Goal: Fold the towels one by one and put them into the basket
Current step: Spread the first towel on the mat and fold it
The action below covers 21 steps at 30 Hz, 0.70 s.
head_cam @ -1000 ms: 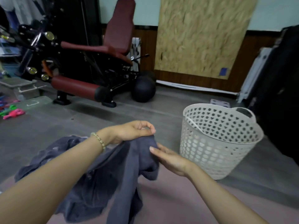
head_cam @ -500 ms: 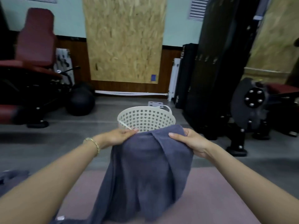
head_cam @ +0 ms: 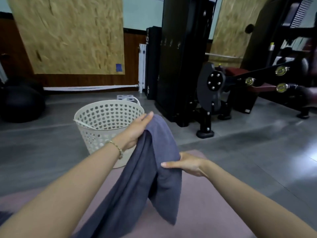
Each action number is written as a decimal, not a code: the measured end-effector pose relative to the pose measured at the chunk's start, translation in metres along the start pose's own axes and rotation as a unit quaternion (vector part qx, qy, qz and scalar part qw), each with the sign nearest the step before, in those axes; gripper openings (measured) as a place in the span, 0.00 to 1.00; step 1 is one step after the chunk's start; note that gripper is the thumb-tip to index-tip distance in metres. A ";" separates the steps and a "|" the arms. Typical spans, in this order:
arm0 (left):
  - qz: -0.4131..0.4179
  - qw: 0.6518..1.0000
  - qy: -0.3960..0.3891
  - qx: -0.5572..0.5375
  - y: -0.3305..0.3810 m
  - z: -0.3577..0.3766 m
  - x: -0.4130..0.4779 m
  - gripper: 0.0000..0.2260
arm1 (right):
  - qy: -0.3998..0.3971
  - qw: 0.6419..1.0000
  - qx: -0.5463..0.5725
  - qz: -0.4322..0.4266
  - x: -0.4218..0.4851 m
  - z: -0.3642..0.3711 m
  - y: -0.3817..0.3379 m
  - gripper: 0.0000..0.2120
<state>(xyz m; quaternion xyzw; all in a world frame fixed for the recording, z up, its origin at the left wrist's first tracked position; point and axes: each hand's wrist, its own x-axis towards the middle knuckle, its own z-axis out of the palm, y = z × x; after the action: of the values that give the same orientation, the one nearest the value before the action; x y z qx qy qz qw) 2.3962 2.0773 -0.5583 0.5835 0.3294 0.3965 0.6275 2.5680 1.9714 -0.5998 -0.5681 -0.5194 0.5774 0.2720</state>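
The basket (head_cam: 103, 117) stands on the grey floor (head_cam: 240, 152), left of centre and just beyond the far edge of the pink mat (head_cam: 205, 203). Its mouth is open upward. Only its holed inner wall shows; the bottom is out of sight behind the near rim.

Bare floor lies left of the basket, out to a dark ball (head_cam: 20, 103) at the far left. A black machine (head_cam: 181, 66) stands near on the far right, its foot on the floor between the basket and the right side. The mat spreads bare to the right of the arms.

The grey towel (head_cam: 151, 177) hangs over the mat, just right of the basket, and its upper end is raised level with the rim. The left hand (head_cam: 137, 129), with a bracelet (head_cam: 118, 148) on the wrist, reaches forward past the basket's near right side and holds the towel's top fold, fingers lying along it. The right hand (head_cam: 187, 164) is lower and nearer. It pinches the towel's right edge, thumb on the near face and fingers hidden behind the cloth.
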 end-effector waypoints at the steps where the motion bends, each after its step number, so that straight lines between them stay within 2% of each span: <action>1: 0.005 1.000 0.020 -0.006 0.004 -0.005 0.002 0.11 | -0.006 1.000 0.006 0.009 -0.001 0.001 0.006 0.16; 6: 0.008 0.995 0.089 0.044 0.015 -0.029 0.015 0.09 | -0.046 0.996 0.073 0.017 -0.013 -0.010 0.009 0.24; 9: -0.007 0.994 0.093 0.060 0.008 -0.020 0.032 0.09 | -0.033 0.996 0.084 0.015 -0.019 -0.029 0.008 0.26; 12: -0.030 0.994 0.077 0.069 -0.015 0.005 0.059 0.10 | -0.017 0.993 0.115 0.022 -0.018 -0.053 0.027 0.23; 18: -0.063 0.990 0.040 0.117 -0.118 0.079 0.136 0.14 | 0.003 0.985 0.163 0.054 0.002 -0.117 0.121 0.36; 21: -0.071 0.981 0.041 0.175 -0.190 0.116 0.172 0.12 | 0.026 0.975 0.202 0.088 0.022 -0.143 0.190 0.35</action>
<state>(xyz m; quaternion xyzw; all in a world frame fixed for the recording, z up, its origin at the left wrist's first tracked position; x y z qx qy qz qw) 2.5999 2.1731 -0.7266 0.6427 0.4596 0.3104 0.5285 2.7506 1.9731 -0.7545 -0.5599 -0.3329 0.6769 0.3429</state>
